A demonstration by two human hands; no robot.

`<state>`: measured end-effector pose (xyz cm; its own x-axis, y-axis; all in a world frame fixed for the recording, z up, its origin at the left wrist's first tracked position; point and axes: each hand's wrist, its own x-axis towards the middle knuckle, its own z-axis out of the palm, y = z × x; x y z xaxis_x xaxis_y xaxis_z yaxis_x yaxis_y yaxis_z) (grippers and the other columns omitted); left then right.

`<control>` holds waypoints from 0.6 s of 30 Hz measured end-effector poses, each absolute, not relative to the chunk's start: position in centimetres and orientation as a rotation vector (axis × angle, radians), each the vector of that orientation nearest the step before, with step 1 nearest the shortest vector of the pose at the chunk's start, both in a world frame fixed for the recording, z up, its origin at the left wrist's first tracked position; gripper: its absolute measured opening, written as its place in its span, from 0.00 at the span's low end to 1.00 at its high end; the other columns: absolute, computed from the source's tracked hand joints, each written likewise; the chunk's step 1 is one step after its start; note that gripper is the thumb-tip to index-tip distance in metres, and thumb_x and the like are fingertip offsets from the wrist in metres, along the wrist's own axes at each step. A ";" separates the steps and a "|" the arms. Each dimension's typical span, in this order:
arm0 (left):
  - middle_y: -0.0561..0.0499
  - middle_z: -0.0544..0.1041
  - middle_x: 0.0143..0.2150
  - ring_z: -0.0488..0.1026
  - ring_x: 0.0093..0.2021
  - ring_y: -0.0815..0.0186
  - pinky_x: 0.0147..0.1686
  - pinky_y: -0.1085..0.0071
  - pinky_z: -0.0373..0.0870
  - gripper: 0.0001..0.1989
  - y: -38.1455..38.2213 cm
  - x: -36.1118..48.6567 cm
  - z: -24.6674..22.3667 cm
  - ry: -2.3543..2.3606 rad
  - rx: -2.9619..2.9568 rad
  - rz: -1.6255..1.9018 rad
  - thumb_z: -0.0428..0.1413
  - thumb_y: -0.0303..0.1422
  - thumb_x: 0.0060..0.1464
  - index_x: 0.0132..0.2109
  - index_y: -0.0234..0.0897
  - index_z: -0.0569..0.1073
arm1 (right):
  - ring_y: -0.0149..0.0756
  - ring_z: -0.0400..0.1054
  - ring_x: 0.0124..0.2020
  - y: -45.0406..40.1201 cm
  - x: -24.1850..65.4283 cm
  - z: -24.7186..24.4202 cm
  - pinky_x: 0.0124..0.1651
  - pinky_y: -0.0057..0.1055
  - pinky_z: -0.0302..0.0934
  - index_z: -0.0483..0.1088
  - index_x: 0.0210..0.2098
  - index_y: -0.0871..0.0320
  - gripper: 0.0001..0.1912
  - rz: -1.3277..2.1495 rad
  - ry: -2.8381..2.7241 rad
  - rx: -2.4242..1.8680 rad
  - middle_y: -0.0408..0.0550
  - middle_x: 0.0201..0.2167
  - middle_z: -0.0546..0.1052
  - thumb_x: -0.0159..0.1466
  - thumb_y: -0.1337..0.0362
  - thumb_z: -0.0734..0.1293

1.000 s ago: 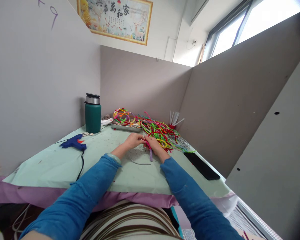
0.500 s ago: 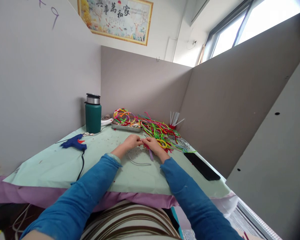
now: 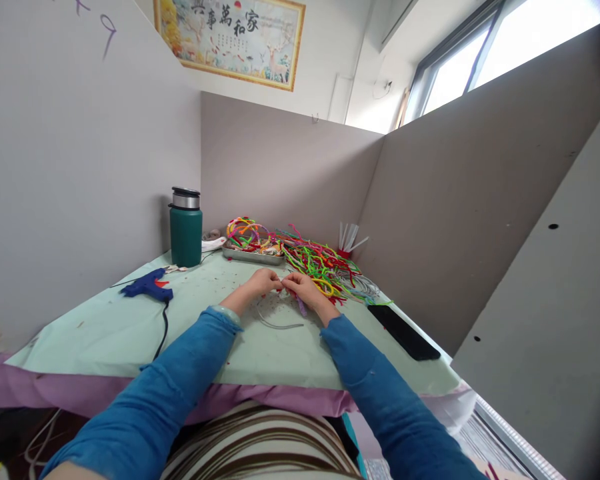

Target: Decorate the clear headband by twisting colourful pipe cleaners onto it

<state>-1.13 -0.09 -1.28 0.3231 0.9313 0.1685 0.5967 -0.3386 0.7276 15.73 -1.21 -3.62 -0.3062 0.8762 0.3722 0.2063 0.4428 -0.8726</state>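
The lilac, fuzzy, narrow strip point(image 3: 301, 307) sticks out beneath the right hand point(image 3: 305, 288), above the pale green table cover point(image 3: 260, 357). It should prove very light, soft outside and bendable, hardly slippery; a fingertip pinch near its end looks best, since squeezing could flatten the pile. The right hand's fingers appear closed on it, though its palm side is hidden. The left hand point(image 3: 263, 281) has its fingertips pinched together close by; whether they grip anything cannot be told. Compared with a second earlier, the magenta stretch above the lilac end has gone from view, and the left hand sits slightly farther left.
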 end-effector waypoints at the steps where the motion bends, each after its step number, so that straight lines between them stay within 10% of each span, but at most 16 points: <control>1: 0.55 0.64 0.18 0.60 0.19 0.72 0.18 0.75 0.56 0.20 -0.1 -1.2 -1.3 1.353 2.048 0.785 0.61 0.48 0.39 0.28 0.32 0.73 | 0.24 0.55 0.18 -1.2 15.7 -3.7 0.20 0.23 0.48 0.68 0.29 0.60 0.15 0.916 -1.786 -0.928 0.39 0.19 0.65 0.55 0.53 0.66; 18: 0.56 0.65 0.20 0.61 0.20 0.72 0.19 0.76 0.59 0.09 0.2 -0.9 -1.3 1.349 1.826 0.832 0.59 0.35 0.44 0.29 0.33 0.71 | 0.28 0.61 0.24 -0.7 15.8 -3.8 0.28 0.25 0.54 0.69 0.32 0.60 0.08 0.630 -1.885 -0.906 0.40 0.22 0.69 0.56 0.62 0.62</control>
<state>-0.92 0.16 -1.31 0.2481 0.9650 0.0850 0.5093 -0.2045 0.8359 15.84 -0.74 -3.82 -0.3045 0.7997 0.5174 0.3278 0.5980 -0.7314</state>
